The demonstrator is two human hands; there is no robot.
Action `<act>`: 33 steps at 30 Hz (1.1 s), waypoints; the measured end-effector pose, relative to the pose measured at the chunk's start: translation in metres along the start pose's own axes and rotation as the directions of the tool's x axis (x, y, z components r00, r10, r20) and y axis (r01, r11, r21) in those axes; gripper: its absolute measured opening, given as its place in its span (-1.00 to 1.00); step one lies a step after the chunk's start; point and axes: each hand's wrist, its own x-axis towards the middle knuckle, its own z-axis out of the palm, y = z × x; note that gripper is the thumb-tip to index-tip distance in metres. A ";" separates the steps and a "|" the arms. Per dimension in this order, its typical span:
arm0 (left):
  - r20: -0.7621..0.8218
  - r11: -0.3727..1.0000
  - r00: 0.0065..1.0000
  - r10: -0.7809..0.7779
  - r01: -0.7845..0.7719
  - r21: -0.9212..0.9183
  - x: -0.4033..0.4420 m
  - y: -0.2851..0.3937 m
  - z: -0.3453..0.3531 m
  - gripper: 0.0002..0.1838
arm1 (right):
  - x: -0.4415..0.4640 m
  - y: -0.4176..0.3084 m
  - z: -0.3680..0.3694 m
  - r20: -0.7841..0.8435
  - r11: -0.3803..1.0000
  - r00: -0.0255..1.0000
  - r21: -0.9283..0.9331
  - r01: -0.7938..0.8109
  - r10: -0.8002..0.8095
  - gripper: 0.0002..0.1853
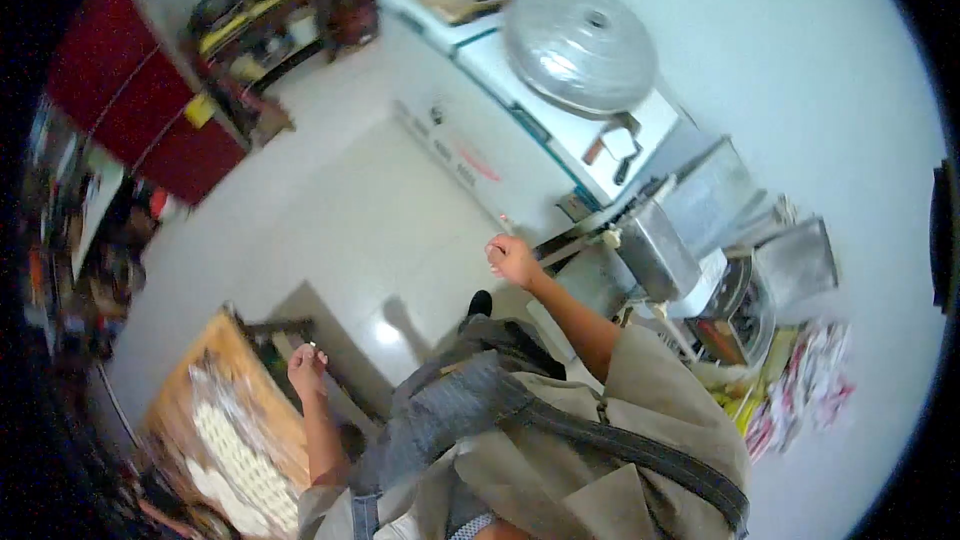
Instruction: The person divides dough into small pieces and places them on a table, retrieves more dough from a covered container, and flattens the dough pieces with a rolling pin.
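My left hand (308, 370) hangs beside the wooden table (275, 400), its fingers curled together. A tiny pale bit shows at its fingertips, too small to name. My right hand (511, 259) is closed in front of my body, near the lower edge of the white chest freezer (460, 125). A small whitish and reddish thing (505, 223) shows just past its fingers; I cannot tell whether the hand holds it. On the table, pale dough-like pieces (235, 445) lie in rows, with clear plastic film (225, 375) beside them.
A large domed metal lid (580, 45) and a scraper-like tool (603, 147) rest on the freezer. To the right stand a metal box (660, 252), other metal ware and crumpled cloths (815, 380). A dark red cabinet (135, 70) and a cluttered low shelf (260, 25) stand across the tiled floor (330, 190).
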 end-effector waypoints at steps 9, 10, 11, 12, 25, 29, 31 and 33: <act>0.382 0.945 0.923 -0.040 -0.089 0.315 0.076 0.034 0.372 -0.86 | 0.032 -0.051 -0.203 -0.447 0.948 0.845 -0.248 0.200 -0.295 -0.78; 0.456 0.957 0.890 -0.024 -0.112 0.268 0.076 0.034 0.400 -0.88 | 0.040 -0.066 -0.218 -0.445 0.947 0.844 -0.244 0.206 -0.299 -0.78; 0.523 0.967 0.852 -0.002 -0.131 0.218 0.077 0.035 0.423 -0.90 | 0.050 -0.080 -0.231 -0.466 0.924 0.808 -0.296 0.243 -0.361 -0.80; 0.513 0.965 0.858 0.005 -0.138 0.221 0.082 0.035 0.443 -0.90 | 0.061 -0.093 -0.242 -0.481 0.898 0.770 -0.342 0.275 -0.419 -0.80; 0.680 0.901 0.732 -0.045 -0.265 0.345 0.225 0.105 0.586 -0.97 | 0.279 -0.214 -0.328 -0.529 0.714 0.566 -0.681 0.162 -0.633 -0.60; 0.677 0.908 0.736 -0.003 -0.282 0.311 0.275 0.142 0.620 -0.98 | 0.337 -0.263 -0.346 -0.600 0.701 0.614 -0.706 -0.104 -0.513 -0.47; 0.682 0.902 0.731 0.013 -0.304 0.308 0.302 0.156 0.642 -0.98 | 0.359 -0.273 -0.353 -0.625 0.694 0.642 -0.693 -0.194 -0.444 -0.46; 0.726 0.919 0.688 -0.006 -0.282 0.275 0.325 0.164 0.666 -0.99 | 0.377 -0.265 -0.358 -0.607 0.616 0.707 -0.726 -0.307 -0.363 -0.45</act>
